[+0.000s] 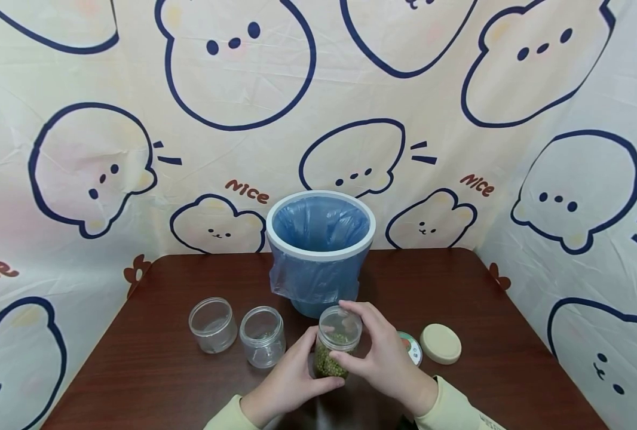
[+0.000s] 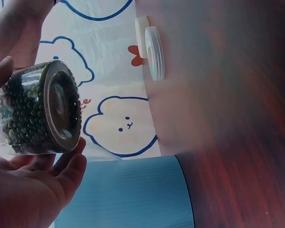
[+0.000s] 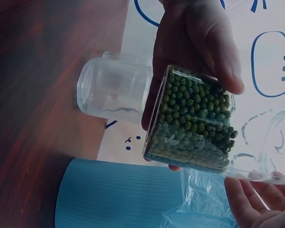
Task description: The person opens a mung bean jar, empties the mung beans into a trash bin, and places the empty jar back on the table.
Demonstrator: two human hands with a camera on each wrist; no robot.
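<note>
Both hands hold one clear jar that is partly filled with small green mung beans. My left hand grips its lower part, the thumb on the near side and fingers around the far side. At the top, my right hand holds the jar near its rim, with thumb and fingers on opposite sides. From the left wrist view, the underside of the jar shows, clear of the tabletop. Two more clear jars, a left one and a nearer one, stand left of the hands.
Behind the hands stands a blue bin with a white rim and a blue plastic liner. Right of the right hand lie a cream lid and a round lid with a printed label, partly hidden. A patterned cloth surrounds the brown table.
</note>
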